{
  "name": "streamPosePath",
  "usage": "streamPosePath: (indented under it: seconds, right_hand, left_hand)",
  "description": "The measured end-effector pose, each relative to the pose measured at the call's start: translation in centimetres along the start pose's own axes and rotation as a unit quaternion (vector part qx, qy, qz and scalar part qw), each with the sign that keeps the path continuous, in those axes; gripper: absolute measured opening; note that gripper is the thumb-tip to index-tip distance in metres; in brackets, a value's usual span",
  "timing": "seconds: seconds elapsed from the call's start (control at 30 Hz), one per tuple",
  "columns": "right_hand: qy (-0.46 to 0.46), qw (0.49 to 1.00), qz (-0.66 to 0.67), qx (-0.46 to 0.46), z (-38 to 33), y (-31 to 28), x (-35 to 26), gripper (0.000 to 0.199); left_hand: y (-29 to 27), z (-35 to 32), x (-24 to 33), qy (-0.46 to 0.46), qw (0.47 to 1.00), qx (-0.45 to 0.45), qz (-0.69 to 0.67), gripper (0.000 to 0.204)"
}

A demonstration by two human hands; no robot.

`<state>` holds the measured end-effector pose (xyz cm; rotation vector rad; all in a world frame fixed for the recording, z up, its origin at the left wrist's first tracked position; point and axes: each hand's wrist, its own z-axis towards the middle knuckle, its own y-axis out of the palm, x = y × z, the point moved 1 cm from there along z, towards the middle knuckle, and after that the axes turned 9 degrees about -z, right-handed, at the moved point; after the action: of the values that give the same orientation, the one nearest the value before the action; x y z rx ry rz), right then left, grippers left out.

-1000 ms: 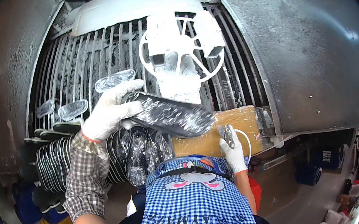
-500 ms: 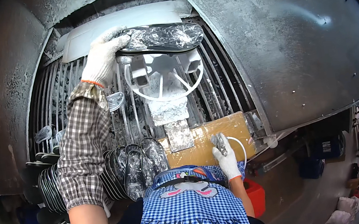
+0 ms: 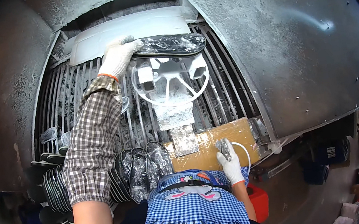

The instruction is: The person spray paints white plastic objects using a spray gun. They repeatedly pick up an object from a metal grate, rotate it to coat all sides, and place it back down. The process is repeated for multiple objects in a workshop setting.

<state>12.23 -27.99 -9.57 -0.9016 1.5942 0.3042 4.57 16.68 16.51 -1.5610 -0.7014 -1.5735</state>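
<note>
One sole (image 3: pixel 172 45), end in left fingers (image 3: pixel 133 46)

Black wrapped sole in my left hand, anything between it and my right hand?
Yes: in this view, the white spoked wheel lies between the black wrapped sole in your left hand and your right hand. Their relative heights can't be told. Nothing visible separates the left hand from the sole.

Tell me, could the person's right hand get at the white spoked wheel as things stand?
Probably yes: nothing upright seems to block the way over the brown board from the right hand to the white spoked wheel. Gripping looks harder, as that hand holds a grey tool.
</note>
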Motion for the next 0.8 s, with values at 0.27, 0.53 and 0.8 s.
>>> streamPosePath:
  seconds: [0.27,0.53,0.8]
  right_hand:
    - [-0.018,1.0,0.008,-0.015,-0.4,0.1,-0.8,0.071]
    - [-0.085,0.996,-0.02,0.011,0.4,-1.6,-4.2,0.066]
    - [-0.208,0.964,0.164,-0.012,2.7,-1.4,-18.8,0.058]
  left_hand:
    - [-0.9,-0.2,-0.7,-0.016,0.993,0.004,0.119,0.057]
    - [-2.1,-0.8,-3.2,0.031,0.994,0.071,0.075,0.063]
    - [-0.7,-10.4,-13.8,-0.122,0.909,0.2,-0.345,0.039]
